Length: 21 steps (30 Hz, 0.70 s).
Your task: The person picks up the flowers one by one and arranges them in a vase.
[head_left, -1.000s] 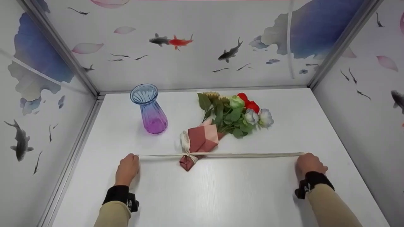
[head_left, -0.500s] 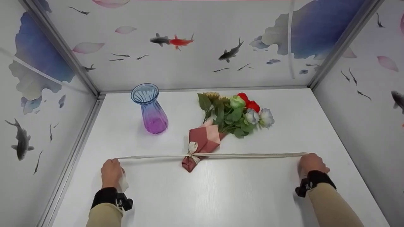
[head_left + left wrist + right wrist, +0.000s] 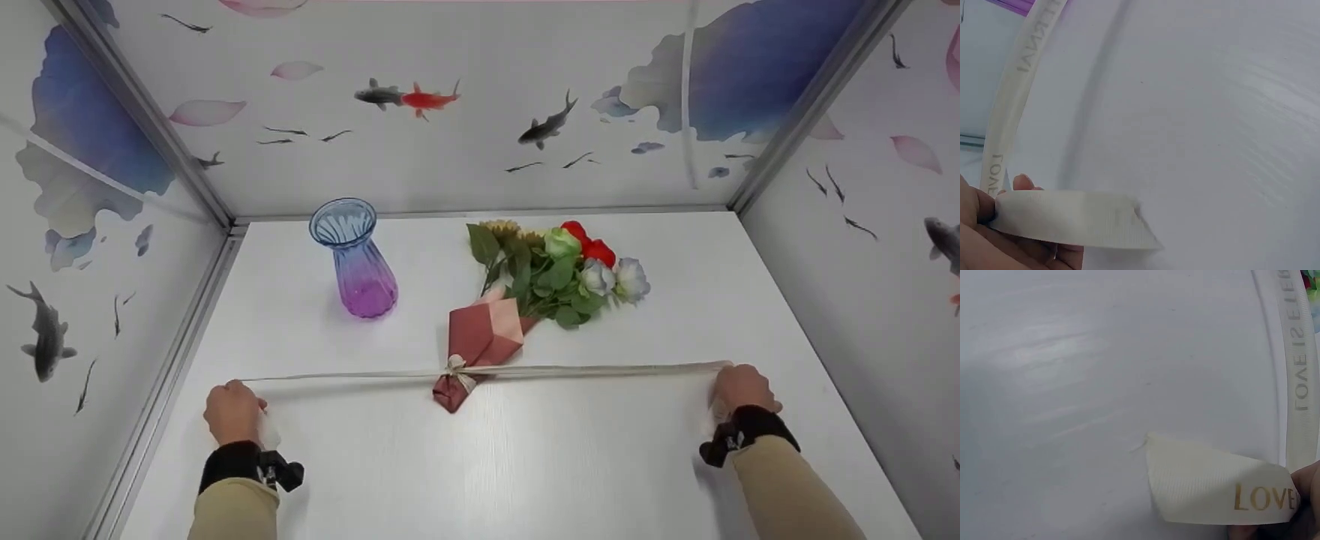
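Observation:
A cream ribbon (image 3: 600, 370) with printed lettering stretches taut across the table, knotted round the lower end of a flower bouquet (image 3: 487, 330) in dark red and pink paper. My left hand (image 3: 234, 412) pinches the ribbon at the left side; a short cut end (image 3: 1072, 219) sticks out past the fingers in the left wrist view. At the right side my right hand (image 3: 742, 390) pinches the other length, its tail (image 3: 1219, 489) reading LOVE in the right wrist view. A small knot (image 3: 456, 366) sits on the paper between the hands.
A blue-to-purple glass vase (image 3: 364, 262) stands behind and left of the bouquet. Red, green and pale blue blooms (image 3: 600, 276) lie toward the back. Printed panels (image 3: 480, 172) enclose the white table (image 3: 480, 480) at the back and both sides.
My left hand has moved left, drawing the ribbon with it. The loop at the bouquet has shrunk into a small knot. My right hand has stayed almost in place.

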### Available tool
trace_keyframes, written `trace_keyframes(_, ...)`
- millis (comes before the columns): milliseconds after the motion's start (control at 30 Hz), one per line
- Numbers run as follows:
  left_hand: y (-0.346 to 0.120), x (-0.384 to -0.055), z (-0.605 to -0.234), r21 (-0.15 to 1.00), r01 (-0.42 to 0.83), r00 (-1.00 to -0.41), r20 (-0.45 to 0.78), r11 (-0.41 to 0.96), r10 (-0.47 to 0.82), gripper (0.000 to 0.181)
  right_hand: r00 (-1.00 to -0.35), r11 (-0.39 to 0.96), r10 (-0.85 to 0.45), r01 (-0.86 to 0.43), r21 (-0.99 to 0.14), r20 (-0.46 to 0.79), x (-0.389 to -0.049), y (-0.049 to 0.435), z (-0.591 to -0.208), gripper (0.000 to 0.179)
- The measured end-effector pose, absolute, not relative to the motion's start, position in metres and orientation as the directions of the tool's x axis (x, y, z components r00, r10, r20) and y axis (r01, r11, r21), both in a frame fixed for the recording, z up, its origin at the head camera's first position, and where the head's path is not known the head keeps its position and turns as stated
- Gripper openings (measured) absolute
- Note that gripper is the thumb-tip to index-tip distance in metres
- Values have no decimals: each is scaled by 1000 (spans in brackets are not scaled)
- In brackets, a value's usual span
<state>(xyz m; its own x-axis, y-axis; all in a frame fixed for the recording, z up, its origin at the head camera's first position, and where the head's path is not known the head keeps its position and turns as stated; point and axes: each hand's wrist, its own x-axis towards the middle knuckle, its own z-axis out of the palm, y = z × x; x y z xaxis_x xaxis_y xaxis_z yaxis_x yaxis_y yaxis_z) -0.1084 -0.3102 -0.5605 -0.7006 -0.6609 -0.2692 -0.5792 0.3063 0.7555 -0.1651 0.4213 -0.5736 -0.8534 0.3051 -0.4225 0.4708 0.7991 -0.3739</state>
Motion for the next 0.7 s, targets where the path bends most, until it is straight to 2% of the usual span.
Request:
trace_keyframes(100,-305,-114,-562,698,-620,-710,-304,358,-636,48,-870,800,313,458,-387,-381,-163,420,-578,28)
trace_keyframes(200,-295,-123,-563,629,-616,-753,-294,473,-589,54,-878,742,364,475,-473,-311,-163,411,-577,44)
trace_keyframes(267,-285,-131,-563,584,-575,-802,-264,572,-536,55,-900,758,366,435,-485,-236,-165,403,-576,51)
trace_keyframes(367,-265,-143,-561,560,-436,-896,-199,705,-396,51,-939,805,319,339,-487,-126,-175,386,-573,58)
trace_keyframes(467,-242,-153,-558,557,-273,-962,-157,784,-223,48,-980,854,197,180,-489,-16,-185,364,-571,59)
trace_keyframes(533,-224,-158,-559,561,-167,-985,-129,811,-114,47,-996,871,82,50,-488,45,-190,345,-570,59)
trace_keyframes(700,-180,-160,-567,543,43,-986,-112,838,123,48,-967,865,-215,-254,-432,138,-191,289,-571,63)
